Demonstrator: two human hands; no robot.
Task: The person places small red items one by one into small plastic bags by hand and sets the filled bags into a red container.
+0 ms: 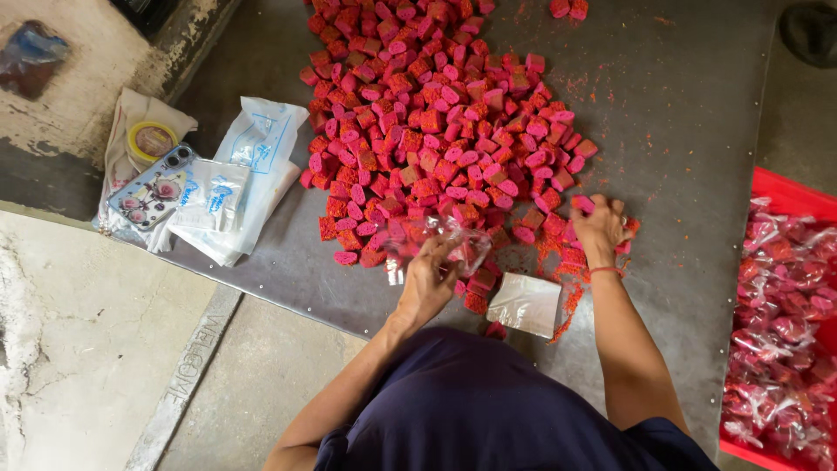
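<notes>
Nearest me, a flat clear packet lies on the grey desk. My left hand pinches a clear plastic bag open at the heap's near edge, ready to receive. My right hand closes its fingers on pink-red pieces. Far right, a red crate holds filled bags.

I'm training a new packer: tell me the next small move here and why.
Probably carry the red piece in the right hand over to the clear bag that the left hand holds. The right hand's grip is on a piece at the pile's edge, and the bag sits apart, to the left.
</notes>
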